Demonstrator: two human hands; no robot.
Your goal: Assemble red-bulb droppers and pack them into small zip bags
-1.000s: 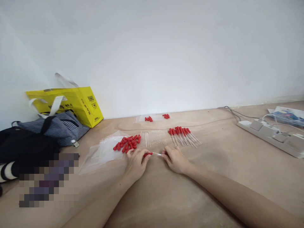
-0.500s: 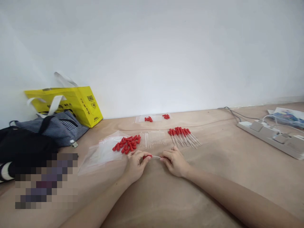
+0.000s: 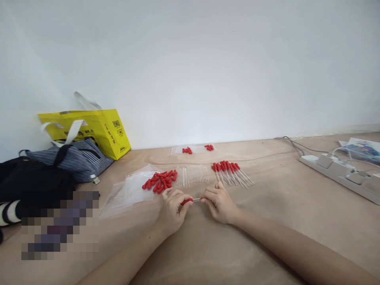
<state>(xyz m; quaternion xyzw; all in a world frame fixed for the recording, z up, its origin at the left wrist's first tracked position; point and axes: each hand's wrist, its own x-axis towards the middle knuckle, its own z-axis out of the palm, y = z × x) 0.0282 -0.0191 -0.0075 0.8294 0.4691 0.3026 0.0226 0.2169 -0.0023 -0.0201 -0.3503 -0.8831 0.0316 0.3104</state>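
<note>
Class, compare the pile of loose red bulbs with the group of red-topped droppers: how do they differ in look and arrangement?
The loose red bulbs are red all over, while the red-topped droppers are part red, part clear.
The bulbs are short; the droppers are longer.
The bulbs lie jumbled, pointing various ways; the droppers lie roughly side by side, clear ends mostly toward the lower right.
Both groups share a similar red.
</note>
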